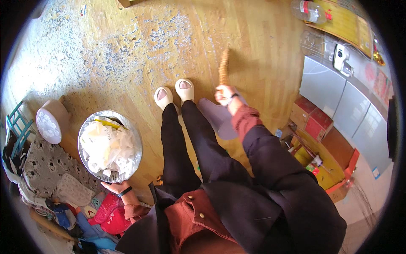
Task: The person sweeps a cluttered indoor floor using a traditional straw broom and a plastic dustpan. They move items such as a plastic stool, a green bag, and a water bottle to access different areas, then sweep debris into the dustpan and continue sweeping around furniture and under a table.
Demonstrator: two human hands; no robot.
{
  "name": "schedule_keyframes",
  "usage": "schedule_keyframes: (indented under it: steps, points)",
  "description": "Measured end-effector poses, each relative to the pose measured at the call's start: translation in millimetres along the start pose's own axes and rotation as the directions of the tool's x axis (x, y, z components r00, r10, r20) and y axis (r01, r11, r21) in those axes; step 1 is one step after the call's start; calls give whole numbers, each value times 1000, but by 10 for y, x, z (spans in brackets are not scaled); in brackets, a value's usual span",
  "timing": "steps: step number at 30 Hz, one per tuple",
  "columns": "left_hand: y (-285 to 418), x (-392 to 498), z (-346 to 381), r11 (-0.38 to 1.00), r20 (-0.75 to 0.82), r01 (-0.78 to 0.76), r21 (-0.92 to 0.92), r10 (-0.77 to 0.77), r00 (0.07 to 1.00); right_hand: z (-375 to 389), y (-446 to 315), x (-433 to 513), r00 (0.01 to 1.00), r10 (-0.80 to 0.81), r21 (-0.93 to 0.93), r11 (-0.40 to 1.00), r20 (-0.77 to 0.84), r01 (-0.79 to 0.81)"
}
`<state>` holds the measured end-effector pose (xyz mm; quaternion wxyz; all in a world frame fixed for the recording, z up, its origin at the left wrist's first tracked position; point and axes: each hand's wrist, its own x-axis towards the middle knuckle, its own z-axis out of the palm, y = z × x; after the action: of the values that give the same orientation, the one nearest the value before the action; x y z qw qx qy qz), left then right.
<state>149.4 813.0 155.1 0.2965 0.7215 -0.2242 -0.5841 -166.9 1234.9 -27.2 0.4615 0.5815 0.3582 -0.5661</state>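
My left hand (117,187) is at the near side of a round silver-coloured bin (137,158), with its fingers under the rim. White crumpled plastic bags (106,146) and a yellow wrapper (109,123) fill the bin to the top. In my right hand (225,93) is a ribbed, tan, slightly curved handle (224,66) that points away from me. Below that hand and forearm is a flared grey-purple piece (217,116). Whether it is joined to the handle is hidden by my hand.
A pale round stool (49,123) stands left of the bin. Clothes and bedding (111,216) are piled at lower left. Cardboard boxes (303,111) sit below grey cabinets (342,98) on the right. A large plastic bottle (307,12) is at upper right. The wood-patterned floor (152,60) is worn.
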Motion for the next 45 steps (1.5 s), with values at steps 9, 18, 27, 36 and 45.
schedule_keyframes:
  steps: [9, 18, 27, 36, 45]
  points:
    - [-8, 54, -120, 998, 38, 63, -23, -62, 997, 3070, 1643, -383, 969, -232, -330, 911, 87, 248]
    - [15, 55, -56, 999, 108, 43, 19, -44, 993, 1215, 1216, -1232, 957, -292, -194, 938, 8, 288]
    - [166, 99, 13, 998, 135, 62, 17, -64, 989, 619, 1152, 22, 976, 87, 14, 996, 202, -92]
    - [144, 145, 67, 996, 183, 47, 74, -60, 981, 3372, 1790, -617, 933, -170, -10, 983, 316, 183]
    - [-465, 195, 401, 974, 412, 182, 134, -222, 884, 1786, 1242, -1463, 862, -238, -273, 882, 448, 385]
